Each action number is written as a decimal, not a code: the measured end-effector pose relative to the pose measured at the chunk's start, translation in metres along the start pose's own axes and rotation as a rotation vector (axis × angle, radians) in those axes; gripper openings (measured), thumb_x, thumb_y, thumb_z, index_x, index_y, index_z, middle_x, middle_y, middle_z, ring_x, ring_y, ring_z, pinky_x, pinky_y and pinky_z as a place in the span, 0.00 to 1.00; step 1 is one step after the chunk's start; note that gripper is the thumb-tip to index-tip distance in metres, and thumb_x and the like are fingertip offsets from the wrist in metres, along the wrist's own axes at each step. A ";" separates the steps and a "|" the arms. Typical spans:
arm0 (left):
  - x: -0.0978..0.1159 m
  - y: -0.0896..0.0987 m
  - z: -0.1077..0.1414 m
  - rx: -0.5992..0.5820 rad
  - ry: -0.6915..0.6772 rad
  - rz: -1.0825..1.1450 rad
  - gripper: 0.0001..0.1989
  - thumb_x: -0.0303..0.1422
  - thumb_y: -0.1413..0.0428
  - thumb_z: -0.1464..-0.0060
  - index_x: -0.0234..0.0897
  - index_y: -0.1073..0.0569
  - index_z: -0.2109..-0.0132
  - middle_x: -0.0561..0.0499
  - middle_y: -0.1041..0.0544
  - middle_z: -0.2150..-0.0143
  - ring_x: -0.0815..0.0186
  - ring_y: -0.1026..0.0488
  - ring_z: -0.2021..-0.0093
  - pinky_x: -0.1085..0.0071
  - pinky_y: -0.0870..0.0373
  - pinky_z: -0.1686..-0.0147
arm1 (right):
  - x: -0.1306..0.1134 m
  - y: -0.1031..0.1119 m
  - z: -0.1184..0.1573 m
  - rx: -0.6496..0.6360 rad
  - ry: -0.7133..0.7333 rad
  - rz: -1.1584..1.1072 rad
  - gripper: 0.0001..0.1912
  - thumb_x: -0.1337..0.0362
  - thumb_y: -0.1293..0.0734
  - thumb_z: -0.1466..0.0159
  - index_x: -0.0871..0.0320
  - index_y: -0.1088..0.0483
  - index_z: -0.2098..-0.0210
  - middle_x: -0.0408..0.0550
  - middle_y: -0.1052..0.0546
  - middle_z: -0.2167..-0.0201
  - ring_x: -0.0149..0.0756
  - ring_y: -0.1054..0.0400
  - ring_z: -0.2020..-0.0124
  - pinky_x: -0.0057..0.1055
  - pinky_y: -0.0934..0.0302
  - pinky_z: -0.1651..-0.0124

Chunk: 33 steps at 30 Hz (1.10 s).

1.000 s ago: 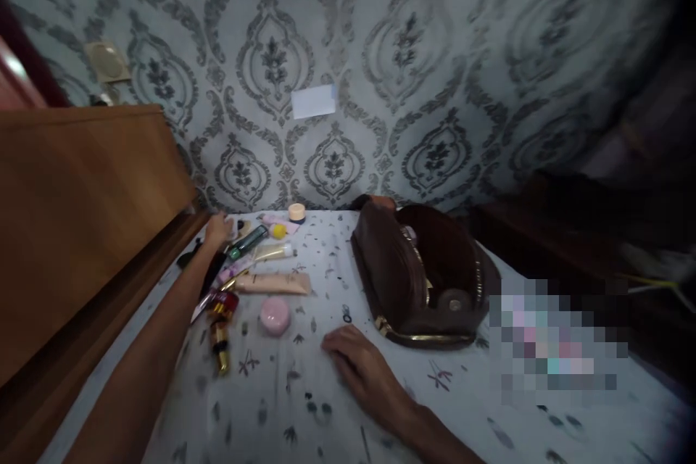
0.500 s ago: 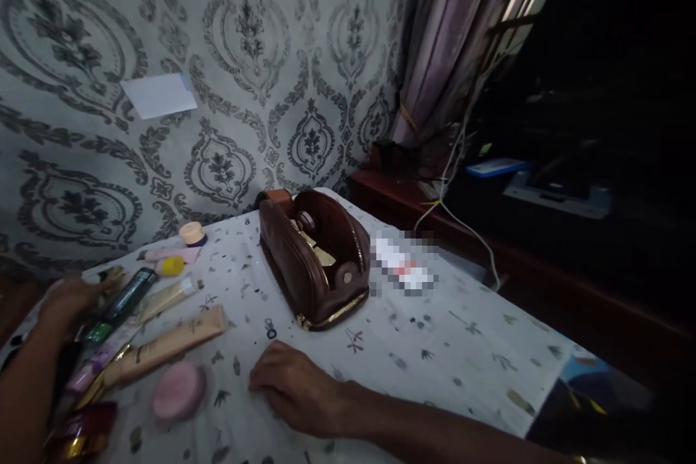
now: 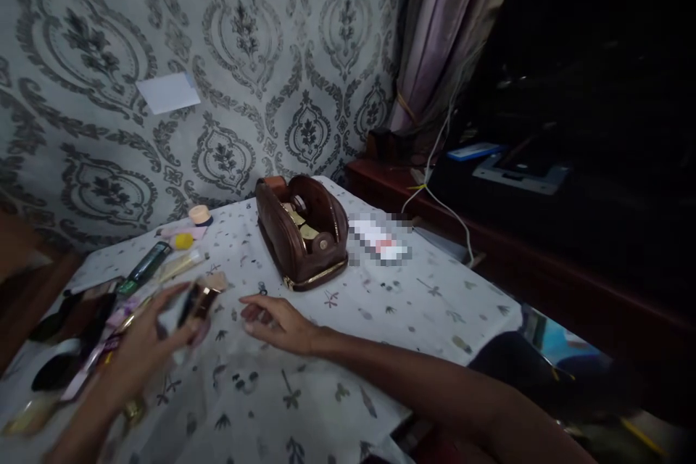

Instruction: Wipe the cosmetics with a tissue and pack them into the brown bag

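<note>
My left hand [image 3: 146, 337] is closed round a small dark container with a shiny gold band [image 3: 202, 302], held over the patterned cloth; it is blurred by motion. To its right, my right hand [image 3: 275, 322] hovers with fingers apart and nothing in them. Behind both hands stands an unzipped brown bag [image 3: 283, 239], with small items inside. Tubes and bottles lie to the left, among them a green bottle [image 3: 146, 268], a pale tube [image 3: 179, 266] and a yellow cap [image 3: 182, 241].
A jar [image 3: 200, 215] sits near the patterned wall [image 3: 244, 36]. A pixelated white item [image 3: 380, 238] lies right of the bag. Beyond the cloth are a white cable [image 3: 462, 228] and dark red furniture [image 3: 375, 177]. Dark items [image 3: 59, 370] lie at the left.
My left hand has come from the far left towards the middle, now holding the dark container. My right hand has lifted and opened its fingers. The view has shifted slightly.
</note>
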<state>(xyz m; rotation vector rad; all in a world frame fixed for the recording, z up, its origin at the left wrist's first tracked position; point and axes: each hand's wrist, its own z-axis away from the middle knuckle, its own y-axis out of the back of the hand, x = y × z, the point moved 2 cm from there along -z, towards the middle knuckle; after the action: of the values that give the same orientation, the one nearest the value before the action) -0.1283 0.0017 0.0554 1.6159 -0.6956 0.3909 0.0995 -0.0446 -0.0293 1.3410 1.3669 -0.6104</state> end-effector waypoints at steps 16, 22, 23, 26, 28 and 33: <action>-0.010 -0.062 0.111 -0.137 -0.159 0.023 0.27 0.43 0.47 0.39 0.41 0.39 0.36 0.43 0.31 0.41 0.54 0.34 0.40 0.55 0.36 0.41 | 0.009 0.000 0.013 -0.148 0.213 0.143 0.27 0.71 0.38 0.38 0.59 0.37 0.40 0.56 0.29 0.45 0.42 0.34 0.44 0.42 0.39 0.42; -0.026 -0.045 0.110 -0.041 -0.086 0.166 0.21 0.40 0.51 0.36 0.35 0.33 0.40 0.42 0.28 0.41 0.57 0.31 0.41 0.59 0.36 0.40 | 0.004 0.000 0.015 -0.352 0.086 0.163 0.56 0.55 0.25 0.46 0.56 0.59 0.29 0.61 0.43 0.33 0.53 0.45 0.34 0.50 0.48 0.34; -0.026 -0.045 0.109 -0.024 -0.101 0.162 0.20 0.39 0.51 0.36 0.35 0.32 0.41 0.42 0.27 0.42 0.57 0.30 0.42 0.60 0.35 0.42 | 0.004 -0.002 0.015 -0.362 0.083 0.184 0.59 0.55 0.24 0.48 0.55 0.61 0.28 0.61 0.44 0.32 0.54 0.46 0.33 0.50 0.48 0.34; -0.019 -0.051 0.103 -0.004 -0.189 0.096 0.17 0.36 0.51 0.35 0.36 0.30 0.44 0.44 0.24 0.46 0.59 0.27 0.47 0.62 0.31 0.46 | 0.006 -0.007 0.014 -0.348 0.089 0.240 0.61 0.59 0.23 0.48 0.53 0.65 0.28 0.61 0.41 0.34 0.56 0.44 0.35 0.52 0.47 0.36; -0.013 -0.056 0.098 -0.007 -0.258 0.030 0.15 0.33 0.53 0.35 0.37 0.28 0.46 0.45 0.23 0.49 0.61 0.26 0.49 0.63 0.30 0.48 | 0.009 -0.010 0.013 -0.312 0.085 0.253 0.61 0.61 0.23 0.49 0.52 0.65 0.28 0.60 0.38 0.36 0.55 0.41 0.37 0.52 0.45 0.37; -0.001 -0.061 0.088 0.022 -0.329 -0.133 0.14 0.28 0.55 0.35 0.36 0.25 0.51 0.45 0.21 0.55 0.61 0.24 0.54 0.64 0.27 0.53 | 0.009 -0.011 0.013 -0.259 0.077 0.223 0.63 0.60 0.22 0.50 0.51 0.64 0.28 0.58 0.34 0.39 0.53 0.38 0.39 0.51 0.43 0.38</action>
<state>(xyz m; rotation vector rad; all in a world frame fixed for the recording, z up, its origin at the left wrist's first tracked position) -0.1025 -0.0812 -0.0070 1.7558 -0.8262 0.0340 0.0956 -0.0549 -0.0449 1.2925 1.2866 -0.2256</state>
